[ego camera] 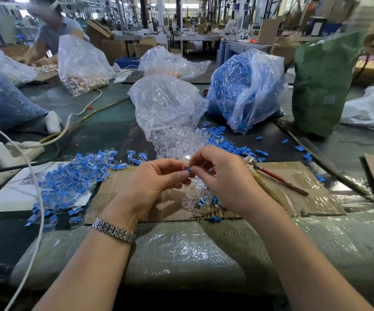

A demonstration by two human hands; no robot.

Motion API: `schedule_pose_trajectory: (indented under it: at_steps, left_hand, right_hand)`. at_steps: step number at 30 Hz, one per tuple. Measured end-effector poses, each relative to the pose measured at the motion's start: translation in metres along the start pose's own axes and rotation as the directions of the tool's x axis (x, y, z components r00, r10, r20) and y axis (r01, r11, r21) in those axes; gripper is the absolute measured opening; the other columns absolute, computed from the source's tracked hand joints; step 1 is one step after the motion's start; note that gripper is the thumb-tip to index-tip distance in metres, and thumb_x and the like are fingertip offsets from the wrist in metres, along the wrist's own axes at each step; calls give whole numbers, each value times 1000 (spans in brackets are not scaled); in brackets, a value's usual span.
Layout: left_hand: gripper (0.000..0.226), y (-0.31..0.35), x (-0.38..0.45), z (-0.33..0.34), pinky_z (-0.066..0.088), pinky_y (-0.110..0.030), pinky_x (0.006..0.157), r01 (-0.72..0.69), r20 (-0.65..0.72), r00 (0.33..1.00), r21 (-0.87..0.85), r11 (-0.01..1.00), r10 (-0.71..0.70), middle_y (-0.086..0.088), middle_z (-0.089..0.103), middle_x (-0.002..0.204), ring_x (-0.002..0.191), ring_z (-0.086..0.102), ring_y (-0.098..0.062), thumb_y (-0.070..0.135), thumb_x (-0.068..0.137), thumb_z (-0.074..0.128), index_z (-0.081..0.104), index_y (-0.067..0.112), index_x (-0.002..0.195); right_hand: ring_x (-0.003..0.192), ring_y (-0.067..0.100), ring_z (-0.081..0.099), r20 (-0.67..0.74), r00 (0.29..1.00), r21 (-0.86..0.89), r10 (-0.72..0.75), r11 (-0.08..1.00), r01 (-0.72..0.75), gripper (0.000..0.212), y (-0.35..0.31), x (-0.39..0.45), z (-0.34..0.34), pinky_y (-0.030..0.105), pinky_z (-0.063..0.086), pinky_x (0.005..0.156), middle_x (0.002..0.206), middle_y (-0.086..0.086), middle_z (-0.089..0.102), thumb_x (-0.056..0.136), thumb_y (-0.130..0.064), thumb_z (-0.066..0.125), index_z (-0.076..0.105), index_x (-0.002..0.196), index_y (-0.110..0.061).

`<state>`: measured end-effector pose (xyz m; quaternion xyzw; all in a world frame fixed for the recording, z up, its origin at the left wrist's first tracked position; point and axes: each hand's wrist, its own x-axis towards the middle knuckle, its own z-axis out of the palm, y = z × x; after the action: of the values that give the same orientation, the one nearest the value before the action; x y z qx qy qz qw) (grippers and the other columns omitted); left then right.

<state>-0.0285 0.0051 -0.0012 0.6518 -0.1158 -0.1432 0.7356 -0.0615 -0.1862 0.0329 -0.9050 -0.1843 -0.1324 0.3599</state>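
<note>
My left hand (159,182) and my right hand (221,173) meet above a sheet of cardboard (293,189). Between their fingertips they pinch a small blue plastic piece (188,169) together with a clear plastic piece (184,165). Under my hands lies a small heap of clear and blue parts (198,198). A pile of joined blue-and-clear pieces (69,185) lies to the left. Clear parts (177,140) spill from a clear bag (165,104) straight ahead. Loose blue parts (221,140) lie beside them, below a bag of blue parts (244,88).
A red-handled tool (280,178) lies on the cardboard to the right. White cables (35,194) and a power strip (24,147) sit at the left. A green sack (322,86) stands at the right. More bags and another person (53,30) are at the far left.
</note>
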Motion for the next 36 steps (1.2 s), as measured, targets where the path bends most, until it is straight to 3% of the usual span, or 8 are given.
schedule_pose_trajectory:
  at_steps: [3,5,8,11,19,23,26,36]
  left_hand:
    - [30,1,0,0,61,-34,83,4,16,1000,-36,999,-3,-18,76,108,93,72,-24,13,77,79,78,7,106]
    - [26,1,2,1,61,-31,80,5,-1,1000,-66,998,-5,-20,75,109,91,72,-22,9,81,76,77,4,107]
    - [27,0,2,2,61,-25,79,-18,-17,1000,-75,997,16,-20,76,108,89,73,-22,10,79,76,78,3,105]
    - [30,1,2,3,60,-23,78,-29,-13,1000,-86,996,28,-19,76,108,89,74,-21,16,73,80,80,8,102]
    - [23,3,2,1,61,-25,77,-48,-87,996,-186,981,32,-19,76,108,87,74,-21,12,76,77,80,9,98]
    - [23,5,3,0,60,-24,71,-51,-124,992,-277,960,17,-18,76,108,89,74,-20,10,76,75,78,10,98]
    - [32,5,3,0,59,-24,71,-58,-156,988,-293,954,12,-15,77,109,92,75,-18,12,75,75,73,7,106]
    - [26,1,7,-1,59,-27,77,-49,-151,988,-224,973,15,-10,76,109,97,70,-20,15,71,80,81,15,97]
  right_hand:
    - [84,1,63,-48,990,104,136,986,-130,14,12,0,-11,29,58,80,94,-13,66,97,-31,64,64,110,-28]
    - [98,10,61,-159,948,-93,275,952,-292,26,29,3,-22,34,54,90,108,-6,64,97,-36,63,61,120,-24]
    - [121,33,49,-187,795,-492,578,645,-585,49,59,4,-40,46,43,100,133,15,51,96,-44,62,55,131,-11]
    - [102,35,56,-108,702,-567,704,536,-626,36,74,2,-47,43,51,86,117,19,60,93,-46,64,57,87,-11]
    - [63,23,50,-74,739,-386,669,664,-640,32,65,8,-56,32,34,51,73,9,55,95,-29,60,50,72,-9]
    - [65,24,60,263,766,9,587,792,-610,27,35,7,-62,47,60,73,71,10,58,100,-21,59,60,82,-1]
    - [76,23,70,521,719,181,459,764,-619,23,9,6,-50,38,62,71,83,14,68,102,-15,57,64,106,7]
    - [89,28,76,598,725,172,343,828,-534,23,-11,6,-25,55,56,93,90,13,77,104,-22,54,62,97,-2]
